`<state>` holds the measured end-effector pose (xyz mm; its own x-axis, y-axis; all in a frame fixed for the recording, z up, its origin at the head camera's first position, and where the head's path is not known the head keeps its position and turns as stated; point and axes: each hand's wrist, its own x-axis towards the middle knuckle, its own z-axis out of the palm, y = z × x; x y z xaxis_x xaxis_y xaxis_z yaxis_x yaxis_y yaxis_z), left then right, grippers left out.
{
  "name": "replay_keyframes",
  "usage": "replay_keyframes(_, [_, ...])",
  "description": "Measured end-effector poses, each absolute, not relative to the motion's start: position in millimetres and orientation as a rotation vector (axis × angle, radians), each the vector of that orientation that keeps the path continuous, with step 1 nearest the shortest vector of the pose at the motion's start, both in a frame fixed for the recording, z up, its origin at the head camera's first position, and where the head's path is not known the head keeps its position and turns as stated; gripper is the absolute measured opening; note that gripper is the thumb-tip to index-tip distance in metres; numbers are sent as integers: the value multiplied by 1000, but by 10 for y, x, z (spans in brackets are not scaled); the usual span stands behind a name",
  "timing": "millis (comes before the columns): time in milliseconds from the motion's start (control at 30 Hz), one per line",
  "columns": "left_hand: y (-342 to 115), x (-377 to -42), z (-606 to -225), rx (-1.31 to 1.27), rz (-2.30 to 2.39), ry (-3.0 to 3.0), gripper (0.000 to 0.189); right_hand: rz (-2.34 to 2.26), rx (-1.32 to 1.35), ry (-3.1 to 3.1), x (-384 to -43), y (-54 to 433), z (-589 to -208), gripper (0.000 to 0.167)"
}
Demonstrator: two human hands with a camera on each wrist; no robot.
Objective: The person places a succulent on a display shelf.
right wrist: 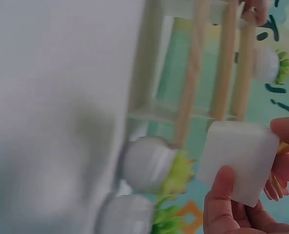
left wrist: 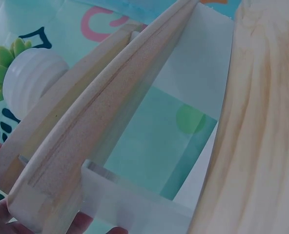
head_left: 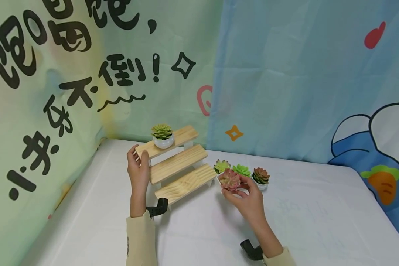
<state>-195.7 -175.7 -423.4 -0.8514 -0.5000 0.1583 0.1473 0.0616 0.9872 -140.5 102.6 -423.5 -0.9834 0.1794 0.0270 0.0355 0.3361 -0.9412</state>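
Currently, a three-tier stand with pale wooden planks on white supports (head_left: 178, 163) sits on a white cloth-covered table (head_left: 319, 214), angled so that its steps descend toward the person. The left hand (head_left: 139, 171) grips the stand by the left end of its top plank, thumb at the near side and fingers bent around the end. The right hand (head_left: 251, 199), just right of the stand's lowest plank, pinches a dusty-pink rosette succulent (head_left: 230, 180) in a white, rounded-square pot (right wrist: 242, 156), thumb and fingers set narrowly about it. That plant is held up off the table, its pot tilted; whether the pot touches the plank's end cannot be told.

On the stand's top plank, left of the middle, a green rosette succulent (head_left: 162, 131) stands upright in a round, ribbed white pot (head_left: 164, 142). To the right of the stand, three more artificial-looking plants form a close group: a yellow-green succulent (head_left: 222, 165) nearest it, a bright green succulent (head_left: 242, 170) next, and a reddish-brown succulent (head_left: 261, 175) in a white pot farthest away. Behind the stand hangs a pale green cloth with black lettering (head_left: 173, 103), meeting a blue cloth (head_left: 286, 92) toward the right.
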Motion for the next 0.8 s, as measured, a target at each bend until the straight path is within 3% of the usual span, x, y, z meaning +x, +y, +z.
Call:
replay_keyframes(400, [-1793,-1972,-4246,357,-1840,-1878,46,1790,8,-2450,-1656,905,-3934,63])
replay_keyframes(800, [-1767,-1989,-4239,348,-1831,-1878,45,1876,33,-2368,-1856,781,-3775,59])
